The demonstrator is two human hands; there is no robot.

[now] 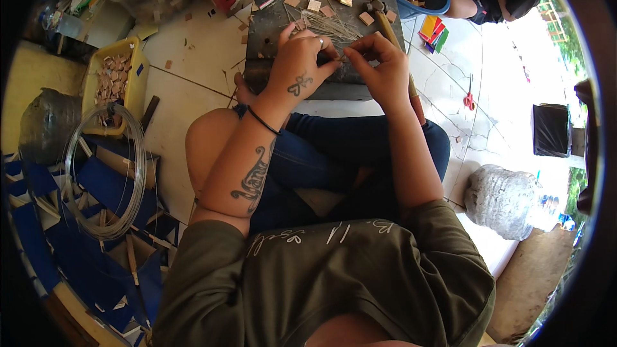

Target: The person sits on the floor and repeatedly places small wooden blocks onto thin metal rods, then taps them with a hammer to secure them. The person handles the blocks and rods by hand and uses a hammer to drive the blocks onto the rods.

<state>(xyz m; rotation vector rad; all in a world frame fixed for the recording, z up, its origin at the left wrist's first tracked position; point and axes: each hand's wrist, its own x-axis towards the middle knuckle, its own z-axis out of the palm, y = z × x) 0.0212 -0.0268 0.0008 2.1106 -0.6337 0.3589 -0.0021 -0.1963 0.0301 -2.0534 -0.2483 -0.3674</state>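
I see 2 hands close together over the dark bench (257,38): left hand (301,58) and right hand (387,67), fingertips pinched closed; I cannot tell on what. Thin wires (331,24) lie just beyond, near wooden squares (314,5).

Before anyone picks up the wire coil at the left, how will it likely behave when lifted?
The wire coil would probably flex and spring back, since thin strands hold round loops. Its spread strands might snag nearby blue pieces.
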